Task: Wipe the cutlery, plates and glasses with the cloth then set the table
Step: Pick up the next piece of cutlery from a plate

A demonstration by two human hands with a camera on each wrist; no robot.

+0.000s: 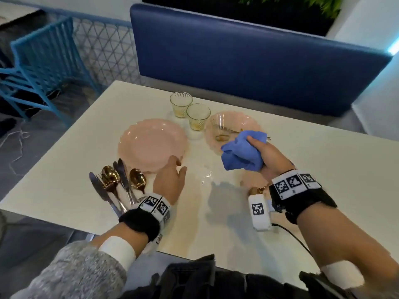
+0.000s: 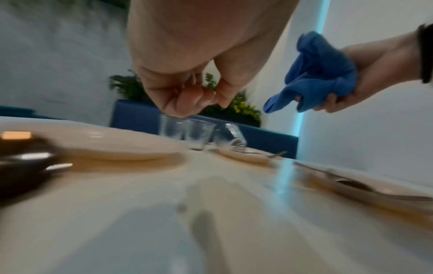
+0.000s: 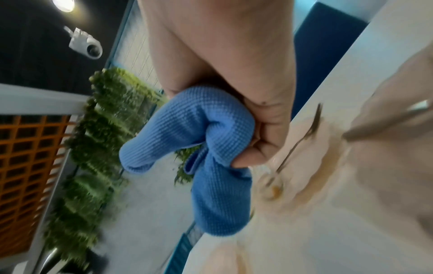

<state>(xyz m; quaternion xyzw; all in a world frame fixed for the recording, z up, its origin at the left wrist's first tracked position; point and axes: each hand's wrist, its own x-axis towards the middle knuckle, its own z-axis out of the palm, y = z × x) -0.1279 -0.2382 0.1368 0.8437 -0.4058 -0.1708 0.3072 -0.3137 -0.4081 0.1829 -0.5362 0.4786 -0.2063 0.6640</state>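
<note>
The right hand clutches a bunched blue cloth above the white table; the left hand, fingers loosely curled and empty, hovers at the pink plate's five o'clock rim. Glasses stand at twelve o'clock, cutlery at nine.

I see my left hand hanging loosely curled above the glasses — my right hand grips the blue cloth, pink plate at left.

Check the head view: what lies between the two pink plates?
Between the left plate and the right plate stands the nearer of two upright glasses; closer to the person that stretch is bare table.
</note>
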